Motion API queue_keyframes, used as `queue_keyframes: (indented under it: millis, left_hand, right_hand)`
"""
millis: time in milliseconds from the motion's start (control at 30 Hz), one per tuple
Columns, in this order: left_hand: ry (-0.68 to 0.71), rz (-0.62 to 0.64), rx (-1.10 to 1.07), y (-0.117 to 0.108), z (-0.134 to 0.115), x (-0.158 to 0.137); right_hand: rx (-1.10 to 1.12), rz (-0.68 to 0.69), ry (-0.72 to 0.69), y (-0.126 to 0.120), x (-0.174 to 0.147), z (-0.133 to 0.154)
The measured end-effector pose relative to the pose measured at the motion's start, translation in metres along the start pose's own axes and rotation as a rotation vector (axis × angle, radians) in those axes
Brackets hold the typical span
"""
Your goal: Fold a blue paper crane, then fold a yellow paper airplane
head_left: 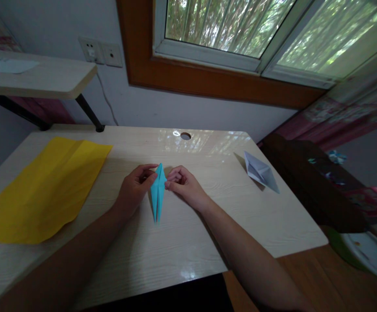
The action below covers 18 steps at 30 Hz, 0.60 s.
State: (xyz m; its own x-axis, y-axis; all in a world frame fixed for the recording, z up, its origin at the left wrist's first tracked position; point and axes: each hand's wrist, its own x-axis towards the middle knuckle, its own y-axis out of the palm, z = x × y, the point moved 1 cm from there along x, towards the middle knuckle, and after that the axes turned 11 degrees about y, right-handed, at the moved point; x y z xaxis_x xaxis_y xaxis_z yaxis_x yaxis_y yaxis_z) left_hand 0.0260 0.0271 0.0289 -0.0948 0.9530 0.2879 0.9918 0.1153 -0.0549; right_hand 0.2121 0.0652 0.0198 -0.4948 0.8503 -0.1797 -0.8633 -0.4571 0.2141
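Observation:
A turquoise folded paper [157, 193], long and kite-shaped, is held just over the middle of the desk. Its lower half is split into two narrow points toward me. My left hand [136, 186] pinches its left edge near the top, thumb on the front face. At the right corner, the thumb and fingers of my right hand [185, 184] are closed on the paper's edge. The fingertips behind the paper are partly hidden.
A large yellow paper sheet [50, 190] lies on the left of the pale desk [188, 251]. Near the right edge rests a folded white paper piece [260, 171]. A raised shelf [45, 84] stands at the back left, and a round cable hole [185, 136] sits at the back.

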Motion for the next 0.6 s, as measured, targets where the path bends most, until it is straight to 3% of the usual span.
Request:
queue_keyframes:
  millis: [267, 600]
  left_hand:
    - [0.013, 0.07, -0.142, 0.0047, 0.0037, 0.0017]
    - [-0.011, 0.078, -0.094, 0.004, 0.005, -0.0008]
  right_hand:
    - [-0.028, -0.202, -0.108, -0.0046, -0.0006, 0.0058]
    - [-0.139, -0.137, -0.075, -0.006, -0.0009, 0.0035]
